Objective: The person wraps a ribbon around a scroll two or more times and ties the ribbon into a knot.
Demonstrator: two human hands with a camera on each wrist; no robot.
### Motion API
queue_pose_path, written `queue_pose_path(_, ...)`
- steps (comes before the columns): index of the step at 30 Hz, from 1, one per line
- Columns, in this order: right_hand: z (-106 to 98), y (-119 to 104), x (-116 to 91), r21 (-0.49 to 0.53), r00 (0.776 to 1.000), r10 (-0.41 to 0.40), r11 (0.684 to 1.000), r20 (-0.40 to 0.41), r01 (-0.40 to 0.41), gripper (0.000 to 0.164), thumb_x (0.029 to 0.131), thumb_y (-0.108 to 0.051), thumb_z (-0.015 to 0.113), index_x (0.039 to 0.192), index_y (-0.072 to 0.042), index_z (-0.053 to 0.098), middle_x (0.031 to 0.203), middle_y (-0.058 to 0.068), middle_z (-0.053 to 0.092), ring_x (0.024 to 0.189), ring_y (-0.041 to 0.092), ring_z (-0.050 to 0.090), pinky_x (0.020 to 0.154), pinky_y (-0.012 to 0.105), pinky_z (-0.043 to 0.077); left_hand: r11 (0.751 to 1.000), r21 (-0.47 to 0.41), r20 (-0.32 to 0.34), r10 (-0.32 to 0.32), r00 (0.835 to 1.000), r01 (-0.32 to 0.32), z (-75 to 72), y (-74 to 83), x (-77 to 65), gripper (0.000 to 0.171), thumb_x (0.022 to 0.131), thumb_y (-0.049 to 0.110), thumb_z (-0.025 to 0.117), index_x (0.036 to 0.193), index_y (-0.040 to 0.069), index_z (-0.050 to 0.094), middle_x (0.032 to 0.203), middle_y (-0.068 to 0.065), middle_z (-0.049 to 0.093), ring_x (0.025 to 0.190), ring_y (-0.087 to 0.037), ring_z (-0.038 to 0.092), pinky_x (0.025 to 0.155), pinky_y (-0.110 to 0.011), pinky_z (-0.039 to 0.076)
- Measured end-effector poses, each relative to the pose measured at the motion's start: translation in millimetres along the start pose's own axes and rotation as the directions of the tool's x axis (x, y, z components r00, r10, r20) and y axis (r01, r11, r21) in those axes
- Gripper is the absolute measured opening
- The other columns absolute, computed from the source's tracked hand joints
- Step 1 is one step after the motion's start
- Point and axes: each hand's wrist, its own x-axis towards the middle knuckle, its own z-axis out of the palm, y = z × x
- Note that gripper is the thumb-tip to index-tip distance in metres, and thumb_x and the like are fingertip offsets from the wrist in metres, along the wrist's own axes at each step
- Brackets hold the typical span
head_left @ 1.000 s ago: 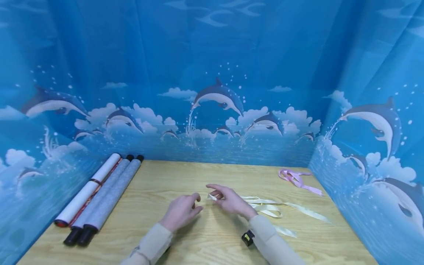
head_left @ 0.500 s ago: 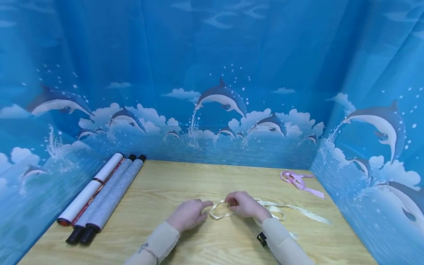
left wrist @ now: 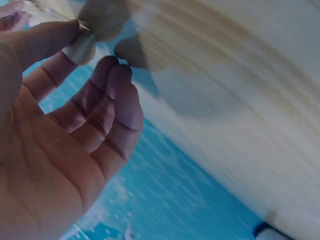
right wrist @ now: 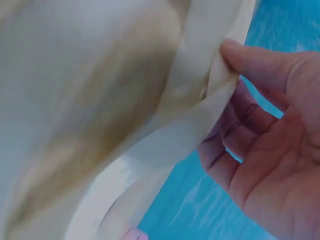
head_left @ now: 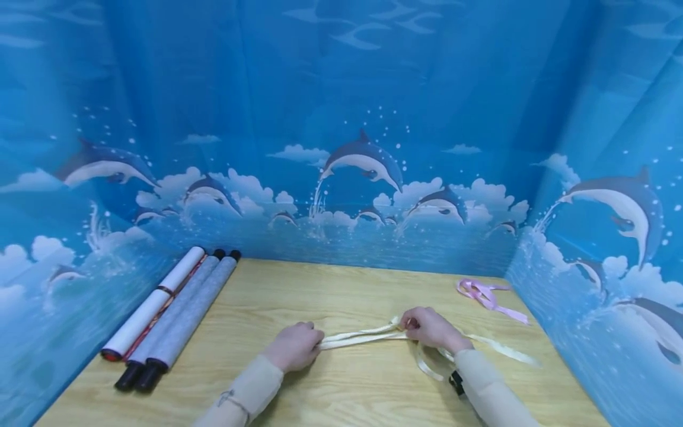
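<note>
A cream ribbon (head_left: 363, 339) runs in two near-parallel strands between the hands, above the wooden table (head_left: 331, 391). Its left end is pinched between thumb and forefinger of my left hand (head_left: 296, 346), whose other fingers curl loosely in the left wrist view. My right hand (head_left: 431, 328) pinches the ribbon where the strands come together, beside a small bunched part. In the right wrist view, wide folds of the ribbon (right wrist: 160, 142) pass under the thumb tip. Loose tails spread out to the right, partly hidden by the right hand and sleeve.
At the left lie several rolls side by side: a white roll (head_left: 152, 308) with a dark band, and grey rolls (head_left: 194, 314) with black ends. A pink ribbon (head_left: 487, 295) lies at the back right. A blue dolphin-print curtain (head_left: 299, 118) encloses the table's back and sides.
The right hand has moved right with the ribbon, and the round loop is drawn out into two long strands. The left hand, earlier empty, now pinches the loop's left end.
</note>
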Motion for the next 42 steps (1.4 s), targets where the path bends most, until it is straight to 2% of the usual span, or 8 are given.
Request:
queue_pose_path(6, -22, 19, -7, -0.028, 0.994, 0.005, 1.0, -0.107, -0.008, 0.016, 0.084, 0.001, 0.062, 0.097, -0.005, 0.069, 0.077, -0.004, 0.062, 0.07, 0.002, 0.052, 0.064, 0.022, 0.046, 0.998, -0.024, -0.042, -0.063, 0.997, 0.062, -8.6, -26.4, -18.9, 0.015, 0.086, 0.011, 0.068, 0.073, 0.013, 0.061, 0.07, -0.002, 0.053, 0.063, -0.018, 0.052, 0.053, -0.034, 0.045)
queue_pose_path(10, -26, 17, -9, 0.13, 0.985, 0.088, 0.989, -0.147, -0.069, 0.016, 0.089, -0.004, 0.065, 0.105, -0.001, 0.068, 0.085, 0.001, 0.066, 0.076, 0.006, 0.058, 0.062, 0.024, 0.051, 0.99, -0.072, 0.006, -0.122, 0.992, 0.122, -14.2, -32.4, -23.6, 0.019, 0.084, 0.014, 0.071, 0.074, 0.013, 0.055, 0.069, -0.001, 0.051, 0.062, -0.018, 0.051, 0.055, -0.036, 0.044)
queue_pose_path(13, -25, 4, -6, 0.248, 0.98, 0.128, 0.965, -0.154, -0.087, 0.018, 0.091, -0.007, 0.066, 0.108, -0.001, 0.068, 0.092, 0.007, 0.07, 0.08, 0.012, 0.064, 0.057, 0.029, 0.054, 0.987, -0.111, 0.049, -0.114, 0.992, 0.119, -13.7, -24.9, -17.2, 0.023, 0.082, 0.023, 0.076, 0.095, 0.01, 0.061, 0.08, -0.004, 0.055, 0.069, -0.019, 0.054, 0.06, -0.038, 0.047)
queue_pose_path(17, -23, -15, 3, 0.275, 0.977, 0.111, 0.96, -0.182, -0.058, 0.015, 0.093, -0.011, 0.065, 0.107, -0.009, 0.071, 0.098, 0.008, 0.073, 0.077, 0.015, 0.066, 0.05, 0.032, 0.052, 0.992, -0.122, 0.067, -0.014, 0.998, 0.023, -7.7, -5.8, -4.2, 0.045, 0.085, 0.027, 0.075, 0.124, 0.012, 0.06, 0.103, -0.01, 0.058, 0.083, -0.021, 0.058, 0.065, -0.037, 0.052)
queue_pose_path(22, -32, -23, 10, 0.152, 0.952, 0.078, 0.988, -0.297, -0.034, 0.014, 0.093, -0.011, 0.065, 0.105, -0.014, 0.073, 0.101, 0.002, 0.073, 0.083, 0.013, 0.064, 0.066, 0.027, 0.052, 0.997, -0.069, 0.038, 0.027, 0.999, -0.024, -0.4, 4.7, 1.7, 0.006, 0.086, 0.019, 0.072, 0.089, 0.017, 0.068, 0.088, -0.001, 0.053, 0.075, -0.013, 0.05, 0.057, -0.026, 0.044)
queue_pose_path(33, -75, 15, -17, 0.114, 0.878, 0.19, 0.981, -0.438, -0.155, 0.018, 0.098, -0.022, 0.06, 0.111, -0.015, 0.07, 0.104, 0.008, 0.072, 0.097, 0.027, 0.067, 0.083, 0.047, 0.054, 0.989, -0.068, -0.02, -0.134, 0.991, 0.133, -11.1, -36.1, -17.0, 0.019, 0.082, 0.011, 0.071, 0.069, 0.014, 0.057, 0.077, -0.003, 0.048, 0.07, -0.018, 0.047, 0.057, -0.037, 0.044)
queue_pose_path(38, -83, 13, -23, 0.129, 0.894, 0.211, 0.976, -0.396, -0.173, 0.017, 0.098, -0.027, 0.061, 0.109, -0.019, 0.071, 0.106, 0.005, 0.072, 0.097, 0.024, 0.065, 0.076, 0.039, 0.052, 0.982, -0.13, 0.064, -0.131, 0.989, 0.139, -16.0, -27.5, -9.4, 0.023, 0.084, 0.024, 0.075, 0.096, 0.011, 0.06, 0.086, -0.004, 0.056, 0.073, -0.02, 0.055, 0.06, -0.039, 0.047)
queue_pose_path(42, -84, 4, -20, 0.094, 0.903, 0.181, 0.983, -0.389, -0.157, 0.016, 0.098, -0.029, 0.06, 0.107, -0.023, 0.071, 0.109, 0.002, 0.072, 0.099, 0.022, 0.065, 0.078, 0.04, 0.053, 0.987, -0.148, 0.105, -0.04, 0.994, 0.056, -12.5, -6.8, 4.9, 0.057, 0.086, 0.022, 0.073, 0.136, 0.007, 0.052, 0.125, -0.018, 0.059, 0.108, -0.038, 0.062, 0.085, -0.053, 0.053)
